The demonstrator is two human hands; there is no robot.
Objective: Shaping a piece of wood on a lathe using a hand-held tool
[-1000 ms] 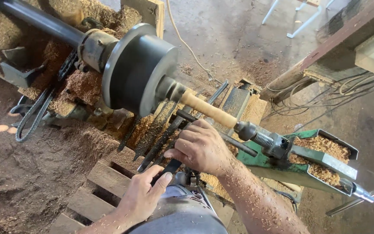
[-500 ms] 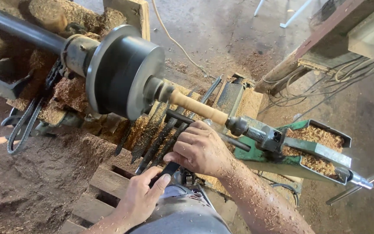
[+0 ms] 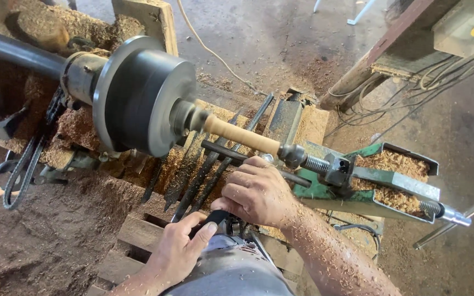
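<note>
At the lathe's front edge, both hands on a turning tool.
Right hand (image 3: 256, 193) closed over the dark tool (image 3: 218, 216); left hand (image 3: 178, 246) wraps its handle, below the pale wooden spindle (image 3: 241, 135) beside the dark faceplate (image 3: 144, 98).

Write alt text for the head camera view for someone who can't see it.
A person's right hand and left hand grip a dark-handled turning tool beside a pale wooden spindle mounted on a lathe with a large dark faceplate. Sawdust covers the floor and the green tailstock tray.

A sawdust-heaped lathe bed (image 3: 297, 118) carries long dark turning tools (image 3: 204, 175) and wood shavings (image 3: 78, 129).
</note>
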